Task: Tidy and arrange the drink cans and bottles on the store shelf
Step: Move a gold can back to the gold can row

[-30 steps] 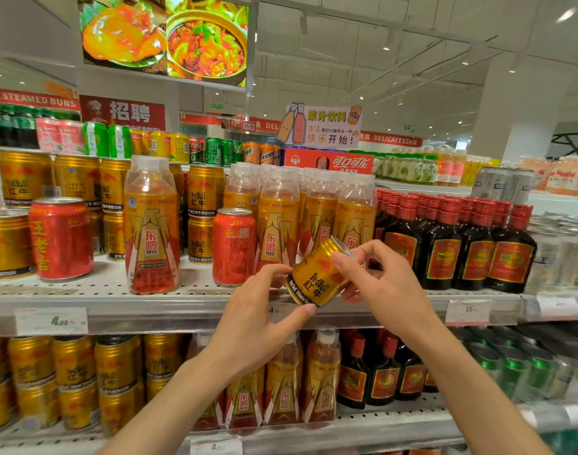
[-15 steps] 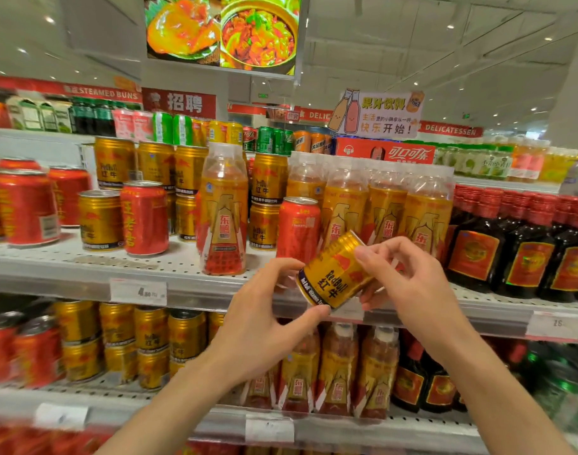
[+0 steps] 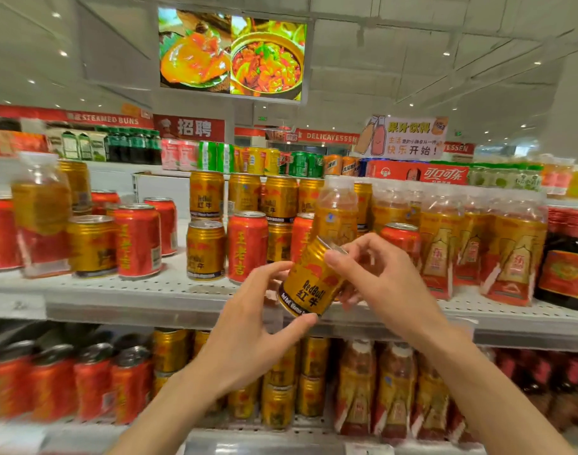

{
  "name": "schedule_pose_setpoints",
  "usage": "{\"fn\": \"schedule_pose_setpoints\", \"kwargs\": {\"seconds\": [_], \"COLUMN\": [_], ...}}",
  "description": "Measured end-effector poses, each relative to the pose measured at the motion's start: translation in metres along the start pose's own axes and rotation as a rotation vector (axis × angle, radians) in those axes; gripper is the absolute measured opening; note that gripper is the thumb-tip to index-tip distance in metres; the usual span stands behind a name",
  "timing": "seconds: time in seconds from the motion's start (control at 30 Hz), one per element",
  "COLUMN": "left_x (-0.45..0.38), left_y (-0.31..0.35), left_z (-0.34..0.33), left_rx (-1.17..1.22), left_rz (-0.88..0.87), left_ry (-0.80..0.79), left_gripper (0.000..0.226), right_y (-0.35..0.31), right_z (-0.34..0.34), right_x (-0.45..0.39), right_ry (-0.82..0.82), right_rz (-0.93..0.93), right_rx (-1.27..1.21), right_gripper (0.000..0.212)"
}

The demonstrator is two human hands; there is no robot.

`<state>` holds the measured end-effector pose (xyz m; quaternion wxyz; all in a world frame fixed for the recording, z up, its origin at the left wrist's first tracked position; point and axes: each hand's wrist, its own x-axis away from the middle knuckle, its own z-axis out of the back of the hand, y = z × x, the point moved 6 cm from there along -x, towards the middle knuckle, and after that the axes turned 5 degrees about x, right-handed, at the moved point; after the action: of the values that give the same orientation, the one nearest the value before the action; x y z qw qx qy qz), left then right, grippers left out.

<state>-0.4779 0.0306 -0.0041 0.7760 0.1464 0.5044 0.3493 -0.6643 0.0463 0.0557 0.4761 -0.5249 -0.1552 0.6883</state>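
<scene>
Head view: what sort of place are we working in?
Most likely a supermarket drinks aisle: perforated shelves stocked with cans and bottles, a price tag on the shelf edge, and a "DELICATESSEN" sign behind.

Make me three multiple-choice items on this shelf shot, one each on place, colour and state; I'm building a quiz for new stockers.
1. Where is the gold can?
A. between both hands, in front of the upper shelf
B. standing on the lower shelf
C. on the floor

2. What colour is the can right of the single gold can on the shelf?
A. blue
B. red
C. white

3. How is the held can oriented?
A. upright
B. tilted
C. upside down

Answers: 1 A, left hand and right hand grip it; 2 B, red can; 3 B, its top leans right.
</scene>
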Motion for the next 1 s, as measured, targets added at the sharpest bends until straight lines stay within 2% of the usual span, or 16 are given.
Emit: {"fn": "schedule_pose_setpoints", "kwargs": {"seconds": [0.23,0.5,0.57,0.67,0.73,0.8,0.9,1.0], "left_x": [-0.006,-0.011,-0.011,-0.011,-0.013,-0.015,-0.017,-0.017], "left_y": [-0.028,-0.037,-0.039,-0.041,-0.042,-0.042,-0.042,-0.043], "left_z": [0.030,0.028,0.025,0.022,0.019,0.016,0.015,0.016], "left_rx": [-0.027,0.000,0.004,0.004,0.001,-0.023,-0.091,-0.190], "left_rz": [0.022,0.069,0.096,0.139,0.153,0.159,0.160,0.173], "left_ry": [0.028,0.098,0.125,0.167,0.184,0.195,0.208,0.215], "left_gripper": [0.073,0.070,0.071,0.074,0.076,0.079,0.083,0.089], "right_y": [-0.019,-0.020,-0.015,-0.002,0.009,0.019,0.032,0.041], "right_z": [-0.046,-0.045,-0.031,-0.006,0.002,0.001,-0.011,-0.021], "right_x": [-0.011,-0.017,-0.018,-0.017,-0.015,-0.015,-0.019,-0.022], "right_ry": [-0.024,-0.020,0.041,0.224,0.321,0.335,0.228,0.140], "right_rz": [0.001,0.014,0.023,0.041,0.018,-0.026,-0.115,-0.164], "right_rx": [0.014,0.053,0.076,0.237,0.355,0.424,0.463,0.458], "right_gripper": [0.036,0.024,0.021,0.022,0.032,0.052,0.088,0.101]}}
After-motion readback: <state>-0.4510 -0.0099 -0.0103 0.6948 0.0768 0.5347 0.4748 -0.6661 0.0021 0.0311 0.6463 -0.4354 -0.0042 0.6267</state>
